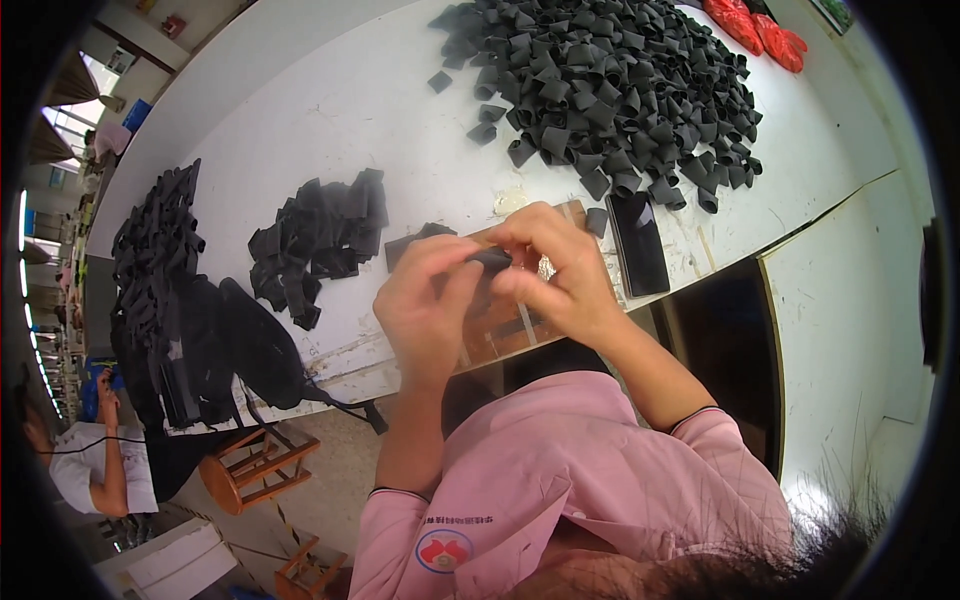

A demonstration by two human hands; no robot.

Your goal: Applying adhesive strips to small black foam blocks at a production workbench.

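Note:
Both my hands meet over a brown board (492, 338) at the table's near edge. Between them is a small black piece of flexible sheet material (490, 259), bent into a curl. My left hand (424, 300) pinches its left side with thumb and fingers. On the other side, my right hand (562, 268) grips it with thumb and forefinger. Fingers cover part of the piece, so its full shape is hidden. Just beyond my left hand lie more flat black pieces (418, 238).
A large pile of folded black loops (620, 95) covers the far right. A dark phone (638, 245) lies right of my hands. Leftward are black strips (325, 235), another black heap (155, 255) and a black bag (262, 342). Red plastic bags (755, 32) sit far right. A person (105, 465) and wooden stool (258, 468) are lower left.

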